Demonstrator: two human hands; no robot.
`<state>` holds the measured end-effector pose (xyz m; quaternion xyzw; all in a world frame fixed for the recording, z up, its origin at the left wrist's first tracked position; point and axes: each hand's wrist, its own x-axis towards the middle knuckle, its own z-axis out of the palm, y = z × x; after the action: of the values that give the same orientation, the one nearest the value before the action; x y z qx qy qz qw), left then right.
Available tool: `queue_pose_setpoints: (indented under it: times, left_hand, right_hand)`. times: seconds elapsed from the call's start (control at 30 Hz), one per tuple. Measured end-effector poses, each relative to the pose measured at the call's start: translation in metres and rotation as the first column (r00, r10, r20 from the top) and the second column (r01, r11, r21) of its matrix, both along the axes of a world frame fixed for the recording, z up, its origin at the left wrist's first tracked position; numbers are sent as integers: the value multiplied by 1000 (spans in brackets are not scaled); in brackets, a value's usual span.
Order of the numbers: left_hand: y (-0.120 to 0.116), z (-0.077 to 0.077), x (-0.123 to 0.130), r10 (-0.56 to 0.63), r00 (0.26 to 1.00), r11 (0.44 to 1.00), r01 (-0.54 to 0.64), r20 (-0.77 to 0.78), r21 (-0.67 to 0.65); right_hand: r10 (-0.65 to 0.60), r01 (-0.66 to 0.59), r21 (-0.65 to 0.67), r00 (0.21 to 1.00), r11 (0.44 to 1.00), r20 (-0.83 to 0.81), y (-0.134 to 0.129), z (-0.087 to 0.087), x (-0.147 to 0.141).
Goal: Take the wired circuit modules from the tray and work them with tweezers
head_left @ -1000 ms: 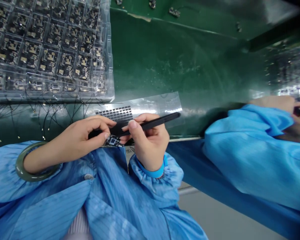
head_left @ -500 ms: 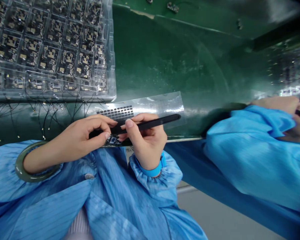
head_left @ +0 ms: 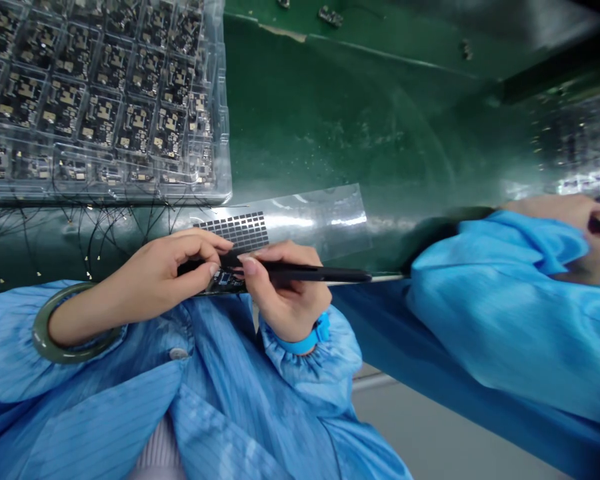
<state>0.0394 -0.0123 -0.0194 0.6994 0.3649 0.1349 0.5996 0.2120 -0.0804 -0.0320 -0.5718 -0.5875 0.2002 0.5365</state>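
My left hand is closed on a small circuit board at the table's front edge, thumb and fingers at its left side. Between the thumb and fingers of my right hand are black tweezers, their handle pointing right and their tips over the board. Whether the tips hold anything is too small to tell. Just behind both hands lies a clear plastic sheet, with rows of small black pads on its left part, partly covered by my fingers.
Stacked clear trays of circuit boards stand at the back left, with thin black cables along their front. On the right, a co-worker's sleeve and hand rest near another board tray. Small parts lie at the back.
My right hand has moved slightly down and turned, so the tweezers lie flatter, their handle end lower. My left hand stays almost in place.
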Motion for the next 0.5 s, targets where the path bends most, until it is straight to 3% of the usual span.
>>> queue_pose_setpoints:
  times: [0.13,0.27,0.33,0.43,0.5]
  left_hand:
    - [0,-1,0,5,1000,1000,-5,4,2]
    - [0,0,1,49,999,999,-49,20,-3]
    - [0,2,1,98,995,995,-98,29,-16]
    - [-1,8,3,181,982,981,-177,44,-82]
    - [-2,11,3,208,976,972,-198,70,-129]
  right_hand:
    - [-87,78,-66,986,995,-141,0,-2,1]
    - [-174,163,-62,920,985,-352,0,1,5]
    - [-135,82,-171,935,982,-327,-1,3,7]
    - [13,-90,-377,979,922,-203,-5,3,7]
    - [49,-129,-428,980,894,-193,-7,2,4]
